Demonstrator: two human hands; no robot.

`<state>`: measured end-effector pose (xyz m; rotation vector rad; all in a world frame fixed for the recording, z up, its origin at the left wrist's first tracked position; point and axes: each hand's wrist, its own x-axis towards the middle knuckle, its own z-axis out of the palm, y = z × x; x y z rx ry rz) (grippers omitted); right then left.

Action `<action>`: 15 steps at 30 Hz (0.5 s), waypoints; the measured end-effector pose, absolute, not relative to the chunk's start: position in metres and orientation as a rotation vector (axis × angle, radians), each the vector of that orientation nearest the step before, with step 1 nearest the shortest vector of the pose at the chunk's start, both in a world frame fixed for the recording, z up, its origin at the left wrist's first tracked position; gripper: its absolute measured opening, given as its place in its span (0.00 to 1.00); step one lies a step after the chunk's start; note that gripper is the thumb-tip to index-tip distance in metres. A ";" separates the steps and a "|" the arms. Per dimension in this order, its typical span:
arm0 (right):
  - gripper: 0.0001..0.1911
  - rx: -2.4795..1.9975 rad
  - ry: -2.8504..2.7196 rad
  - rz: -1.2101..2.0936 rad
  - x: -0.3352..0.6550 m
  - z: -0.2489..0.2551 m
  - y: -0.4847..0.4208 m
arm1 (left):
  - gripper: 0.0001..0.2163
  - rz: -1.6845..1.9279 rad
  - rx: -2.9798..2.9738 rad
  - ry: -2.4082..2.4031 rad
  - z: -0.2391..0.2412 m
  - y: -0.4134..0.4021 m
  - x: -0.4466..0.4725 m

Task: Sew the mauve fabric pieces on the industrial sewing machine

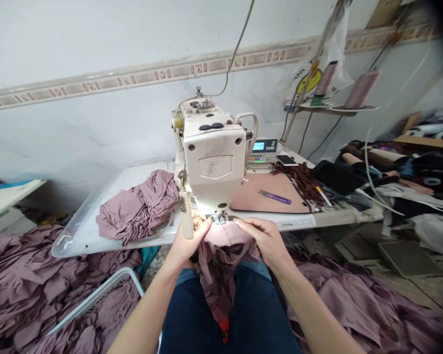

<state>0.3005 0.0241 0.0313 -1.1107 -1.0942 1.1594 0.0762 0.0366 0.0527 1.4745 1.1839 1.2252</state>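
A mauve fabric garment (227, 235) lies under the presser foot (219, 218) of a white sewing machine (214, 157), and its lower part hangs down over my lap. My left hand (194, 233) pinches the cloth just left of the foot, partly hidden behind the machine's upright lever. On the right side of the foot, my right hand (262, 236) has the cloth's edge between thumb and fingers. Lamp light falls on the needle area; the needle itself is too small to make out.
Left on the table is a heap of mauve cloth (138, 206). Purple thread snips (275, 196) rest on a tan mat (243, 189) at right, near a control panel (262, 150) and a phone (286, 160). A white basket (96, 297) stands lower left; thread cones (362, 89) are upper right.
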 end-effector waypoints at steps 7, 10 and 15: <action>0.25 -1.192 -1.161 0.974 0.310 -0.001 0.002 | 0.19 1.206 1.466 1.331 0.032 0.011 0.051; 0.28 -1.232 -1.094 0.907 0.301 -0.022 -0.020 | 0.21 1.121 1.439 1.383 0.015 -0.006 0.029; 0.32 -1.066 -1.122 1.242 0.256 -0.037 -0.047 | 0.22 1.220 1.246 1.339 0.017 -0.017 0.013</action>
